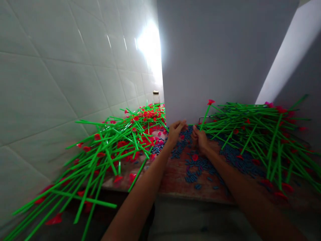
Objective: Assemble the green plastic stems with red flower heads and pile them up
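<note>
My right hand (200, 138) is closed round the lower end of a thin green stick (206, 115), which leans up and to the right with a red flared cap at its top. Just left of it, my left hand (176, 131) is raised over the worktop with thumb and fingers pinched together; whatever they hold is too small to make out. Beneath both hands lie many small dark blue tube-like pieces (178, 152). A loose red cap (195, 157) rests among them, close to my right wrist.
A large heap of green sticks with red caps (117, 144) spreads along the tiled wall (62, 90) on the left. Another pile of green sticks (250, 124) lies at right. A grey upright panel (215, 60) stands behind the wooden worktop (170, 180). A lidded jar (156, 97) stands at the back.
</note>
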`<state>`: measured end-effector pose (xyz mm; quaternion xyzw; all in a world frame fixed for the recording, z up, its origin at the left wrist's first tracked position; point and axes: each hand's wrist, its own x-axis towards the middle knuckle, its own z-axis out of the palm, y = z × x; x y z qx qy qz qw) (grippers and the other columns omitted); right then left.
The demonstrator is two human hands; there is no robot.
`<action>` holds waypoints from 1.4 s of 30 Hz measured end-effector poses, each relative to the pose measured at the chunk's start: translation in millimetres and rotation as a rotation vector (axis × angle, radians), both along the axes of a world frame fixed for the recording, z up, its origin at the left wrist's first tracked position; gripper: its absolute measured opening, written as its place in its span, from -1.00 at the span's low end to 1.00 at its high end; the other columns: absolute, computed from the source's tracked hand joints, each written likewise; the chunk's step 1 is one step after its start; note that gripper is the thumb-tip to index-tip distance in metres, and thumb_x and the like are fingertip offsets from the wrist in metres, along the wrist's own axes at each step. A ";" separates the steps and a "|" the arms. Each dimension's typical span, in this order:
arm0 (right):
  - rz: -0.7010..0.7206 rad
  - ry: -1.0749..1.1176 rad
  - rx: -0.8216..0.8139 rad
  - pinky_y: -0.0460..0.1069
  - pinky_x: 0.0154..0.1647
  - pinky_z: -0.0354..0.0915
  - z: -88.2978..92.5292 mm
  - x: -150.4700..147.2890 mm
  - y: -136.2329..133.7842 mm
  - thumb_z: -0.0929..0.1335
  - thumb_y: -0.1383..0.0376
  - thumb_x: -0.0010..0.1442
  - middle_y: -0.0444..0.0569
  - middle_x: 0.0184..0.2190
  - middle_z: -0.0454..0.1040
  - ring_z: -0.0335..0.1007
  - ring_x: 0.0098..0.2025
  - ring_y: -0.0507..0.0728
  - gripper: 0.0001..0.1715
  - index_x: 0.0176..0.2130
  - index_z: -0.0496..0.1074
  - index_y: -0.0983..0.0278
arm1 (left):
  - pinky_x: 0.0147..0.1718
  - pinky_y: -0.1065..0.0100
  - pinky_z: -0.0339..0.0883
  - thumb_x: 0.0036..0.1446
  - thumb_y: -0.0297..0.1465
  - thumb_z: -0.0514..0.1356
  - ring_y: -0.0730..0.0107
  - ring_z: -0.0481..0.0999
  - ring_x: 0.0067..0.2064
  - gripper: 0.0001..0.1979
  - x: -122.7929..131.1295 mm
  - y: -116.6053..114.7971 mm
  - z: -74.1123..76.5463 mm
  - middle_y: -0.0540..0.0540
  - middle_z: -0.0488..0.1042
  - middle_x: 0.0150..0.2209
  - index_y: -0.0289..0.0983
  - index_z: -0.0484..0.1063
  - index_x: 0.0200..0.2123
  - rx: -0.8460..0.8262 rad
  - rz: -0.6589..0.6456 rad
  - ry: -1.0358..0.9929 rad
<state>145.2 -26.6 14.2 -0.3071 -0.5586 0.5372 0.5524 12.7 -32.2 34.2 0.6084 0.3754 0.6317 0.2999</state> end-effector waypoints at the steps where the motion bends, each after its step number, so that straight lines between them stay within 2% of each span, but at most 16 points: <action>1: -0.007 -0.008 0.008 -0.12 -0.72 -0.19 -5.9 -2.3 0.9 0.30 -0.19 -0.01 -0.27 -0.77 -0.08 -0.21 -0.72 -0.10 -0.34 -0.65 -0.03 0.22 | -0.44 0.47 0.26 0.06 -0.06 0.13 0.50 0.38 -0.48 -0.57 0.3 2.1 -3.7 -0.01 0.43 -0.55 -0.35 0.45 -0.49 0.004 0.031 0.019; 4: 0.024 -0.006 0.025 -0.11 -0.74 -0.20 -14.2 -6.9 4.1 0.30 -0.17 0.00 -0.28 -0.80 -0.07 -0.20 -0.76 -0.10 -0.36 -0.66 -0.01 0.22 | -0.51 0.48 0.17 0.07 -0.09 0.12 0.53 0.31 -0.55 -0.58 0.0 7.9 -16.8 0.02 0.37 -0.62 -0.35 0.42 -0.55 -0.004 0.127 0.090; 9: 0.072 -0.051 -0.006 -0.11 -0.77 -0.23 -7.8 -9.6 6.9 0.29 -0.11 0.03 -0.31 -0.83 -0.12 -0.24 -0.80 -0.10 -0.41 -0.65 -0.02 0.20 | -0.55 0.49 0.10 0.08 -0.07 0.09 0.53 0.26 -0.57 -0.55 -2.6 12.5 -28.9 0.05 0.30 -0.68 -0.34 0.41 -0.58 -0.030 0.203 0.170; 14: 0.048 -0.037 -0.026 -0.12 -0.78 -0.22 -6.6 -9.2 8.2 0.27 -0.04 0.05 -0.31 -0.83 -0.12 -0.23 -0.81 -0.10 -0.46 -0.65 -0.03 0.20 | -0.56 0.49 0.08 0.08 -0.07 0.09 0.53 0.25 -0.58 -0.54 -4.2 12.1 -28.0 0.07 0.27 -0.69 -0.33 0.41 -0.60 0.000 0.237 0.199; 19: 0.082 -0.001 -0.056 -0.13 -0.79 -0.24 -9.7 -7.2 9.4 0.27 -0.02 0.05 -0.33 -0.84 -0.11 -0.25 -0.81 -0.10 -0.48 -0.64 -0.03 0.20 | -0.55 0.48 0.13 0.09 -0.12 0.06 0.48 0.32 -0.55 -0.58 -10.3 14.9 -29.1 0.04 0.34 -0.66 -0.33 0.43 -0.58 -0.089 0.319 0.205; 23: 0.057 0.026 -0.031 -0.13 -0.79 -0.24 -13.7 -7.3 10.8 0.28 -0.06 0.02 -0.33 -0.83 -0.11 -0.25 -0.81 -0.10 -0.46 -0.64 -0.03 0.20 | -0.51 0.47 0.17 0.10 -0.17 0.03 0.47 0.34 -0.55 -0.60 -14.6 15.2 -28.8 0.03 0.36 -0.65 -0.33 0.42 -0.56 -0.117 0.355 0.202; 26: 0.022 -0.010 -0.010 -0.13 -0.77 -0.20 -17.5 -10.5 12.4 0.27 -0.13 0.00 -0.32 -0.83 -0.09 -0.21 -0.80 -0.10 -0.42 -0.64 -0.02 0.20 | -0.49 0.48 0.15 0.09 -0.16 0.03 0.47 0.35 -0.52 -0.60 -20.8 12.5 -26.7 0.02 0.37 -0.64 -0.33 0.41 -0.58 -0.084 0.371 0.302; 30: 0.036 -0.073 -0.032 -0.13 -0.75 -0.18 -20.0 -16.1 15.4 0.28 -0.15 -0.01 -0.31 -0.83 -0.07 -0.17 -0.79 -0.10 -0.41 -0.65 0.01 0.21 | -0.51 0.47 0.05 0.08 -0.11 0.04 0.47 0.29 -0.53 -0.56 -38.9 8.6 -23.6 0.04 0.30 -0.68 -0.30 0.36 -0.65 -0.023 0.333 0.549; 36: 0.111 -0.033 -0.107 -0.15 -0.77 -0.19 -16.6 -18.8 17.2 0.28 -0.09 0.02 -0.33 -0.83 -0.08 -0.19 -0.79 -0.09 -0.47 -0.61 0.02 0.21 | -0.49 0.44 0.07 0.05 -0.04 0.02 0.42 0.32 -0.52 -0.52 -53.5 9.3 -19.1 0.02 0.34 -0.66 -0.28 0.34 -0.66 -0.065 0.339 0.573; 42: 0.010 -0.031 -0.148 -0.17 -0.73 -0.12 -11.6 -7.6 14.0 0.33 0.01 -0.01 -0.32 -0.75 0.03 -0.09 -0.74 -0.10 -0.57 -0.55 0.12 0.25 | -0.50 0.45 0.02 0.09 -0.04 -0.01 0.43 0.27 -0.53 -0.53 -49.2 10.1 -20.1 0.03 0.29 -0.66 -0.26 0.32 -0.64 -0.040 0.346 0.662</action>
